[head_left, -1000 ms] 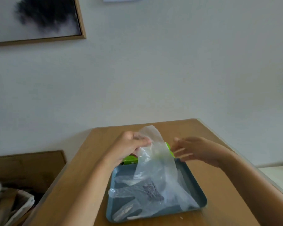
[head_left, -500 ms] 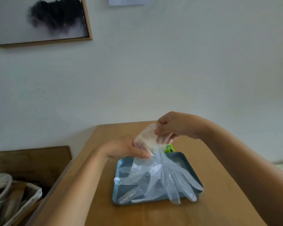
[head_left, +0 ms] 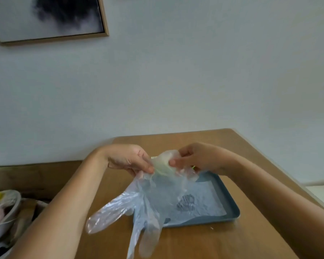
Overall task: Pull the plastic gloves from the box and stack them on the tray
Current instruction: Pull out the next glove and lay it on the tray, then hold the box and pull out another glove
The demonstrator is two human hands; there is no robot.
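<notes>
A clear plastic glove (head_left: pixel 148 204) hangs spread between my hands, its fingers pointing down toward me over the near left corner of the tray. My left hand (head_left: pixel 129 159) pinches the cuff's left side. My right hand (head_left: pixel 196 157) pinches the cuff's right side. Below it lies the blue-grey tray (head_left: pixel 230 208) on the wooden table (head_left: pixel 213 242), with flat clear gloves (head_left: pixel 204 200) lying inside. The green glove box is almost wholly hidden behind my hands and the cuff.
The table's right edge (head_left: pixel 281 169) runs diagonally past my right forearm. To the left, below table height, stands a basket (head_left: pixel 6 208) with yellow and red items. A framed picture (head_left: pixel 51 17) hangs on the white wall.
The glove has been spread open between my hands and its fingers now hang toward me and left. My right hand has dropped lower. The camera has moved closer.
</notes>
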